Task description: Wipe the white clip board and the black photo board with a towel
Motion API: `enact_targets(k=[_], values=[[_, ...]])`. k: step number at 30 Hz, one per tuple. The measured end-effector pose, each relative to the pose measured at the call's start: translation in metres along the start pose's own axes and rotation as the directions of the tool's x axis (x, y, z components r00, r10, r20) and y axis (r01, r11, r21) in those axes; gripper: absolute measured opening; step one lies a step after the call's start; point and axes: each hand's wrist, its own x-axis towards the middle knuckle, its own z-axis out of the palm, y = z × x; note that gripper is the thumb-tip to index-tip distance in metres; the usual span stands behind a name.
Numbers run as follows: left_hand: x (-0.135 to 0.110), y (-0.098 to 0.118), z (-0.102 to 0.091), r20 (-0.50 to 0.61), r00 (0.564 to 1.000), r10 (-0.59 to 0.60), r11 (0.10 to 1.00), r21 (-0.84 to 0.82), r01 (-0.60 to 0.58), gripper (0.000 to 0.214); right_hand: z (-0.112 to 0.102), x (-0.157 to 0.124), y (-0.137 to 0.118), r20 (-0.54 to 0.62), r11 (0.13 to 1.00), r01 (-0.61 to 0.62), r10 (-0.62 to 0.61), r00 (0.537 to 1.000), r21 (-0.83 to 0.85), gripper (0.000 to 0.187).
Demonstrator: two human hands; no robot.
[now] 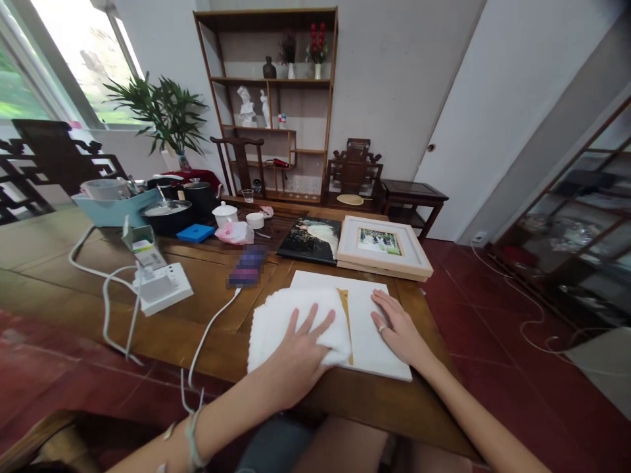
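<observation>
A folded white cloth (280,322) with a frayed edge lies on a flat white board (367,351) near the table's front edge. My left hand (303,358) rests on the cloth's right part with its fingers spread; the thumb is partly hidden by the cloth. My right hand (397,328), with a ring on one finger, lies open along the board's right side, fingertips on its surface. Between the cloth and my right hand, a narrow gold-brown strip (346,322) shows on the board.
Behind the board lie a light wooden picture frame (387,243) and a dark photo panel (311,240). To the left are a charging phone (246,265), a white power strip (165,289) with cables, a blue box (196,232), pots and a white lidded cup (225,215).
</observation>
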Motion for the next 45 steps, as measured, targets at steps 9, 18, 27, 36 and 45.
enact_targets(k=[9, 18, 27, 36, 45], values=[[0.066, -0.021, 0.005, -0.027, 0.999, -0.031, 0.999, 0.027, 0.032, 0.032, 0.000, 0.001, -0.002, -0.019, 1.000, 0.011, -0.010, 1.000, 0.017, 0.037], [-0.009, 0.023, 0.001, 0.045, 0.983, 0.180, 0.979, 0.086, -0.183, 0.024, 0.003, 0.000, -0.001, -0.006, 1.000, 0.004, -0.004, 1.000, -0.026, 0.038], [0.052, -0.052, -0.009, 0.104, 0.986, -0.127, 0.989, -0.066, 0.134, 0.035, 0.003, -0.002, -0.002, -0.024, 1.000, 0.012, -0.012, 1.000, -0.002, 0.038], [0.103, -0.043, -0.006, 0.046, 0.999, -0.021, 0.998, -0.052, 0.023, 0.037, 0.003, -0.001, -0.005, -0.030, 1.000, 0.025, -0.025, 0.999, -0.006, 0.037], [0.024, 0.026, 0.011, 0.059, 0.960, 0.273, 0.952, 0.123, -0.279, 0.023, 0.005, -0.002, -0.001, -0.028, 1.000, 0.007, -0.006, 1.000, 0.016, 0.037]])
